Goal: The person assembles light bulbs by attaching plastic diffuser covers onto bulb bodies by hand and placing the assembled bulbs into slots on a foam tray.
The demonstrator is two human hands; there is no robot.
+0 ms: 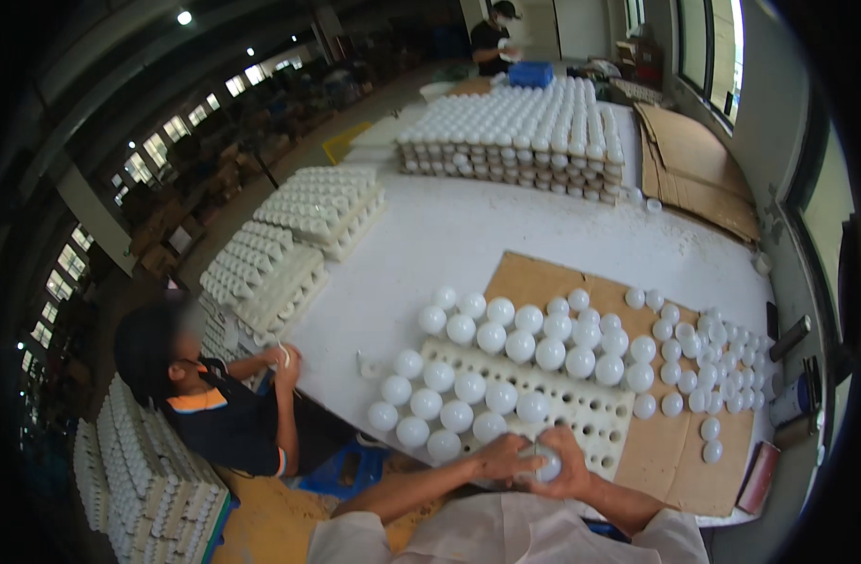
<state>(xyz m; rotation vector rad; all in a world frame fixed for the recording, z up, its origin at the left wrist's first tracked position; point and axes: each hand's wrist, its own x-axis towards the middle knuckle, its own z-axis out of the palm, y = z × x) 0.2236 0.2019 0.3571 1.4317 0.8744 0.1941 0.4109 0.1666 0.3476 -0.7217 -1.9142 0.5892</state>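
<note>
Close to my body, at the near edge of the table, both my hands meet around a white round light bulb (548, 465). My right hand (570, 461) wraps its domed side. From the other side, my left hand (504, 460) grips it with bent fingers, which partly hide its base end. Just beyond my hands lies a pale tray with rows of holes (581, 409). White bulbs (470, 386) stand in rows on its left part, and more bulbs (550, 353) line its far side.
Loose white domes (708, 376) crowd a cardboard sheet (661, 461) at right. A co-worker (224, 404) sits at left beside stacked trays (271, 268). Farther back are filled bulb trays (515, 132), a blue bin (531, 74) and another person (492, 42). Cardboard (694, 169) leans by the window wall.
</note>
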